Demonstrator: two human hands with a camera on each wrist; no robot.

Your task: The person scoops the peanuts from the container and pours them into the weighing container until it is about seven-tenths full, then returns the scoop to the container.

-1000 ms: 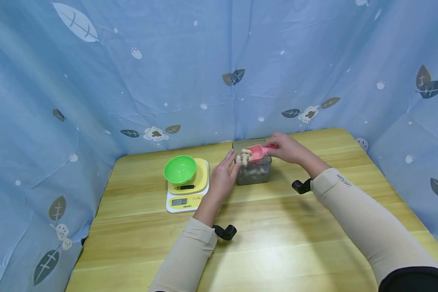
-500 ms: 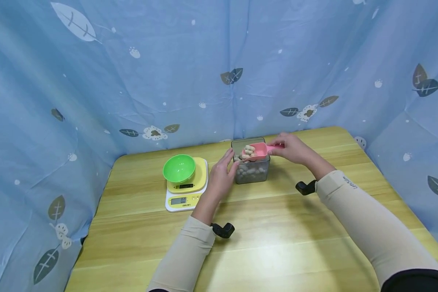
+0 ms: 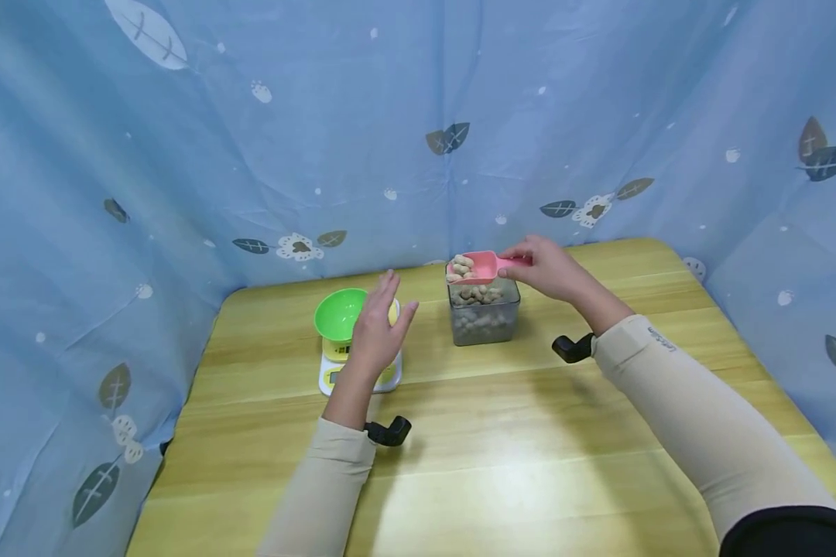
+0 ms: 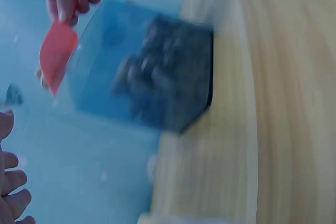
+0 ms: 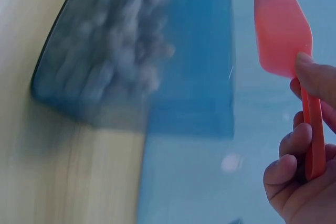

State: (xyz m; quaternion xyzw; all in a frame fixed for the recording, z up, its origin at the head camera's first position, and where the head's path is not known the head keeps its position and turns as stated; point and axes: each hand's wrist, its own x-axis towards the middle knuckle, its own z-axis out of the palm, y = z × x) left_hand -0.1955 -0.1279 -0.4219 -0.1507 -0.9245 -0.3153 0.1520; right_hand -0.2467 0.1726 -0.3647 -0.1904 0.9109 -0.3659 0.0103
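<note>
My right hand (image 3: 549,269) grips the handle of a pink scoop (image 3: 486,265), which carries several unshelled peanuts (image 3: 463,265) above the clear, dark-tinted container (image 3: 484,331). More peanuts lie inside that container. In the right wrist view the fingers curl round the scoop's handle (image 5: 315,137), with the thumb pressed along it. Holding nothing, my left hand (image 3: 375,329) hovers with straight fingers beside the green bowl (image 3: 336,316). The bowl rests on a yellow and white kitchen scale (image 3: 390,381); the hand and forearm hide part of the scale and its display.
The wooden table (image 3: 481,456) carries the scale at left and the container to its right. A blue patterned curtain (image 3: 390,139) hangs behind the table and along its sides. Black wrist cameras (image 3: 390,432) jut from both wrists.
My left hand has left the container's rim and moved left in front of the scale and bowl. The right hand has lifted the loaded scoop out of the container to above its rim.
</note>
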